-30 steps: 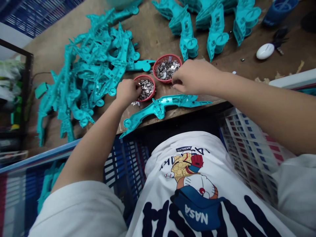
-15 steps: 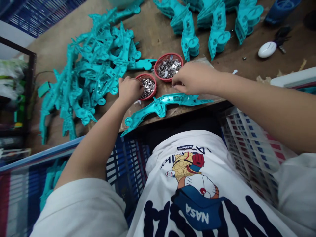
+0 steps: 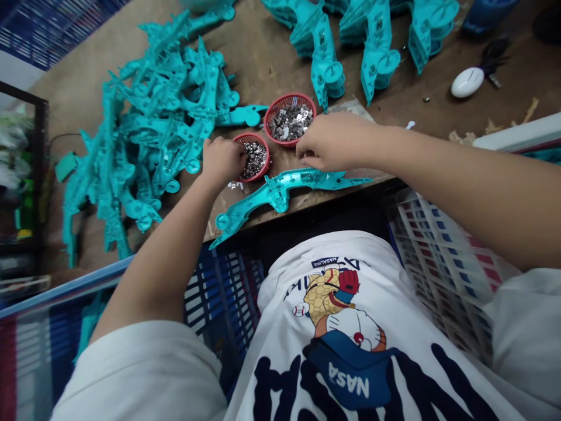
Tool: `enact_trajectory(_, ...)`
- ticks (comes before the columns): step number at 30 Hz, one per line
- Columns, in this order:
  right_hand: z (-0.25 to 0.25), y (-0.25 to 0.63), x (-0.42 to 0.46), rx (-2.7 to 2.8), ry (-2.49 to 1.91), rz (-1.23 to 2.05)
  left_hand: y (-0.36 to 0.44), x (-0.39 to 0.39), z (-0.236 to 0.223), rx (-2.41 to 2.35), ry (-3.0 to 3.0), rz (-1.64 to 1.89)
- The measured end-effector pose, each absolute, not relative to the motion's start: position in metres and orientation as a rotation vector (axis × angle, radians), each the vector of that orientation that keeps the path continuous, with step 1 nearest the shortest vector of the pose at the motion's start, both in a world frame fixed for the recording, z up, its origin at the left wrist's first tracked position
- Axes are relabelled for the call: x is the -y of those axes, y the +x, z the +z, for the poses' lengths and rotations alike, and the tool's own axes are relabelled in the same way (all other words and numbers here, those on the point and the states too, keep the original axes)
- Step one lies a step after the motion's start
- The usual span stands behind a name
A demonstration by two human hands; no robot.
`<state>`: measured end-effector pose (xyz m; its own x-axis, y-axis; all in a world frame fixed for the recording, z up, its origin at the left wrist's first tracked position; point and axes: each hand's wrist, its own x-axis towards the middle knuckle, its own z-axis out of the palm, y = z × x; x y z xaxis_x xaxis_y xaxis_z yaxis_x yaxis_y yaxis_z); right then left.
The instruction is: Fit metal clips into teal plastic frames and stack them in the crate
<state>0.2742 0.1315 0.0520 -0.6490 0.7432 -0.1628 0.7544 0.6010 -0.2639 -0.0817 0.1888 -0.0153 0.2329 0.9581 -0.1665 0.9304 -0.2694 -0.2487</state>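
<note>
My left hand [image 3: 223,159] is at the left rim of the smaller red basket [image 3: 268,165], its fingers closed and reaching in among small shiny metal pieces [image 3: 255,159]. Whatever its fingertips pinch is hidden. My right hand [image 3: 333,140] is curled by the lower right of the larger red basket [image 3: 268,130], which holds more metal clips [image 3: 290,121]. Its fingers are pressed together, and I cannot make out what is in them. Below both hands a long turquoise plastic part [image 3: 278,193] lies along the table's near edge, its hollow side up.
A heap of turquoise parts [image 3: 144,128] covers the left of the table [image 3: 258,52]. Several more [image 3: 328,76] stand at the back right, near a white oval object with keys [image 3: 468,82]. Plastic crates [image 3: 442,257] flank my lap below the edge.
The view has shifted slightly, so the table things sit a little further left. Both hands stay by the same baskets, with only small finger movement.
</note>
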Motion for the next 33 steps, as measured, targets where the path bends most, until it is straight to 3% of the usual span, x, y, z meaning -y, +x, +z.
enact_trajectory(6,0.048,0.276,-0.137,-2.894,1.344,-0.634,-0.089,-0.164,0.003,1.687,-2.572,-0.03)
enact_trajectory(14,0.048,0.254,-0.111,-2.994,1.336,-1.406,-0.044,-0.089,0.025,1.397,-2.784,-0.687)
enact_trajectory(18,0.049,0.25,-0.101,-3.006,1.394,-1.362,-0.033,-0.08,0.018,1.379,-2.81,-0.814)
enact_trajectory(21,0.046,0.256,-0.111,-2.997,1.334,-1.19,-0.028,-0.079,0.002,1.45,-2.835,-0.806)
enact_trajectory(25,0.024,0.271,-0.14,-2.936,1.225,-0.961,-0.018,-0.072,-0.027,1.448,-3.015,-0.481)
enact_trajectory(29,-0.009,0.282,-0.162,-2.917,1.084,-0.918,-0.011,-0.064,-0.051,1.315,-3.175,-0.159)
enact_trajectory(33,-0.027,0.285,-0.162,-2.946,0.933,-0.936,-0.009,-0.058,-0.06,1.32,-3.179,-0.137)
